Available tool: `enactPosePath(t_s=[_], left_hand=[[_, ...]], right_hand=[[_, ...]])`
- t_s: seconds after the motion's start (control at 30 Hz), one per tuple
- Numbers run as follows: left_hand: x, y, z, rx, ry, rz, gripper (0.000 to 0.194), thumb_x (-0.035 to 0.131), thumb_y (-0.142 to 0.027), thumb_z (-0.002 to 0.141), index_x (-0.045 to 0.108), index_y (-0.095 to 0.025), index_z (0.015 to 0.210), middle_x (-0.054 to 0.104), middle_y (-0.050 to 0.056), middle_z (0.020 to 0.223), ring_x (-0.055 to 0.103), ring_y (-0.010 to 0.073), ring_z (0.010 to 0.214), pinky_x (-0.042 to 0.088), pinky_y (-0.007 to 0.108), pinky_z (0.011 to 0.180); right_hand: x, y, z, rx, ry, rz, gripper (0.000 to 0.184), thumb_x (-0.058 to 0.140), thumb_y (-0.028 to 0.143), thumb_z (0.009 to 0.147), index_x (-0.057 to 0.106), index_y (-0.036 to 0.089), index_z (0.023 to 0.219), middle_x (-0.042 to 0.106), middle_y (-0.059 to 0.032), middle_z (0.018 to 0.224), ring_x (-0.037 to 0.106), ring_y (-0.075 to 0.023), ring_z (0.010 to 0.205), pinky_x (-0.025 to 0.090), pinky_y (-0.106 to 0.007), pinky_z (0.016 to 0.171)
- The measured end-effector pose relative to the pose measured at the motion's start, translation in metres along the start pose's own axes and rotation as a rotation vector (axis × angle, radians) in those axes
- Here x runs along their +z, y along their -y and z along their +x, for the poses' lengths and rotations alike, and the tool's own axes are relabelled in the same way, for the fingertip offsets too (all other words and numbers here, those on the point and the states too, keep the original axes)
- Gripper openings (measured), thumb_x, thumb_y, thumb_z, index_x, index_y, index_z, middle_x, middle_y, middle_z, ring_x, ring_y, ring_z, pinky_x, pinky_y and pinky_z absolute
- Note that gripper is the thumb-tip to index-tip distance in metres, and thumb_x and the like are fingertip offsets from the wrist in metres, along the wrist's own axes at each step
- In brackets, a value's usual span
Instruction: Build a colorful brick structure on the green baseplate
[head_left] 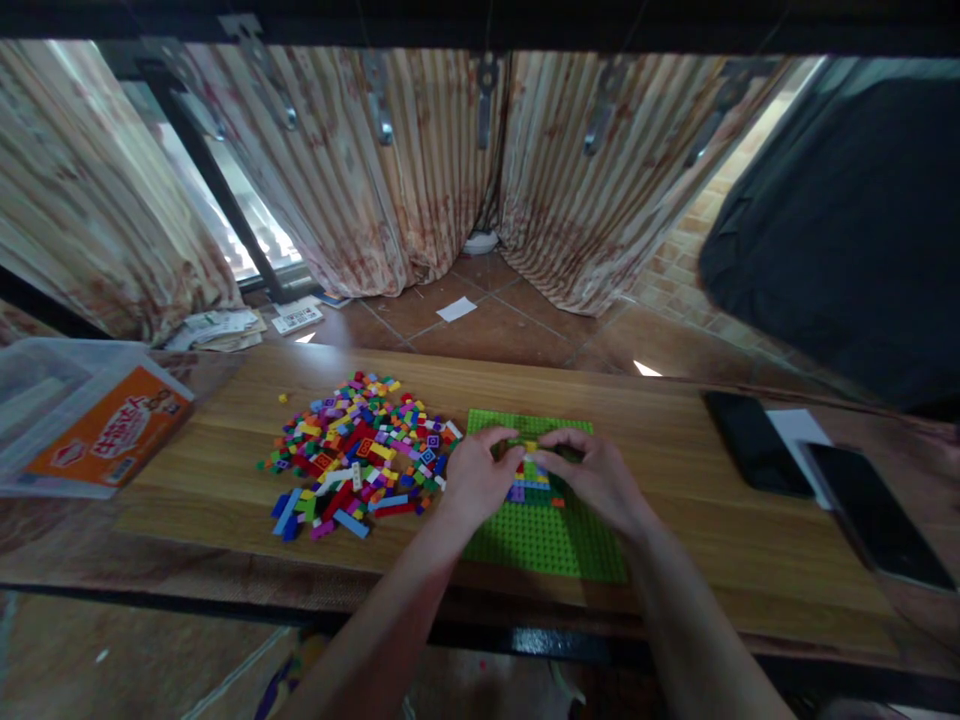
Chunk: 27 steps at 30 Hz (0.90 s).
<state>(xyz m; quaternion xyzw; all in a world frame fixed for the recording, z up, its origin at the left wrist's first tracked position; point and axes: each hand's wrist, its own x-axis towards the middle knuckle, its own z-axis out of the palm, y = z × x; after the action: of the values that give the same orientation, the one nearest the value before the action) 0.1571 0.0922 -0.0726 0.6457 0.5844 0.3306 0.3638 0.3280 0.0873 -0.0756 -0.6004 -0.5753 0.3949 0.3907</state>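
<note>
A green studded baseplate (547, 545) lies on the wooden tabletop. Coloured toy bricks (534, 483) are joined in rows near its middle, blue, purple, green and orange among them. Toward the far side of this build, a small yellow brick (531, 447) shows between my fingertips. My left hand (484, 475) reaches it from the left, thumb and fingers closed on its side. From the right, my right hand (598, 478) meets it with thumb and forefinger pinched. My fingers partly cover the brick and the build under it.
A big pile of loose bricks (360, 450) spreads left of the baseplate. Farther left stands a clear plastic box (82, 360) with an orange label. Two dark phones (757, 445) and a white paper (799, 440) lie at the right. Curtains (420, 170) hang beyond the table.
</note>
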Motion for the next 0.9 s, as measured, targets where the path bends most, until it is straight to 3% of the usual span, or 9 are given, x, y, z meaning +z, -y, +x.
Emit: enactPosePath(t_s=[0.17,0.27,0.47,0.63,0.9], left_hand=[[-0.018,0.009,0.006,0.04,-0.115,-0.166,0.029,0.054,-0.03,0.087,0.07,-0.017,0.107,0.073,0.007,0.101,0.066,0.0168,0.082,0.051,0.028,0.077],[-0.036,0.014,0.01,0.022,-0.218,-0.257,0.03,0.057,-0.034,0.084,0.071,-0.015,0.104,0.073,0.006,0.091,0.064,0.0155,0.075,0.049,0.025,0.067],[-0.08,0.017,0.005,-0.09,-0.429,-0.434,0.031,0.063,-0.036,0.076,0.071,-0.015,0.098,0.069,0.002,0.075,0.052,0.0086,0.054,0.038,0.02,0.05],[-0.108,0.027,0.003,-0.102,-0.562,-0.535,0.026,0.066,-0.034,0.071,0.071,-0.014,0.088,0.061,-0.003,0.061,0.047,0.0065,0.051,0.036,0.018,0.05],[-0.118,0.032,-0.002,-0.127,-0.563,-0.553,0.024,0.066,-0.036,0.071,0.07,-0.015,0.081,0.052,-0.005,0.052,0.043,0.0061,0.048,0.034,0.019,0.049]], right_hand=[[-0.012,0.005,0.001,0.111,-0.234,0.278,0.03,0.07,0.047,0.07,0.067,0.017,0.075,0.066,-0.0014,0.065,0.057,-0.0133,0.056,0.045,-0.026,0.052],[-0.015,0.007,0.001,0.065,-0.364,0.217,0.027,0.07,0.044,0.071,0.068,0.017,0.073,0.066,-0.0016,0.066,0.057,-0.0131,0.058,0.045,-0.025,0.053],[-0.005,0.009,-0.003,-0.061,-0.425,0.113,0.025,0.069,0.042,0.074,0.071,0.017,0.078,0.069,-0.0029,0.072,0.061,-0.0153,0.065,0.049,-0.027,0.06],[0.019,0.018,-0.015,-0.184,-0.304,0.012,0.024,0.064,0.043,0.081,0.071,0.02,0.083,0.072,-0.0031,0.08,0.065,-0.0177,0.073,0.051,-0.031,0.07],[0.07,0.031,-0.041,-0.545,0.048,-0.258,0.013,0.057,0.029,0.09,0.068,0.025,0.085,0.071,-0.0022,0.082,0.065,-0.0178,0.078,0.05,-0.032,0.074]])
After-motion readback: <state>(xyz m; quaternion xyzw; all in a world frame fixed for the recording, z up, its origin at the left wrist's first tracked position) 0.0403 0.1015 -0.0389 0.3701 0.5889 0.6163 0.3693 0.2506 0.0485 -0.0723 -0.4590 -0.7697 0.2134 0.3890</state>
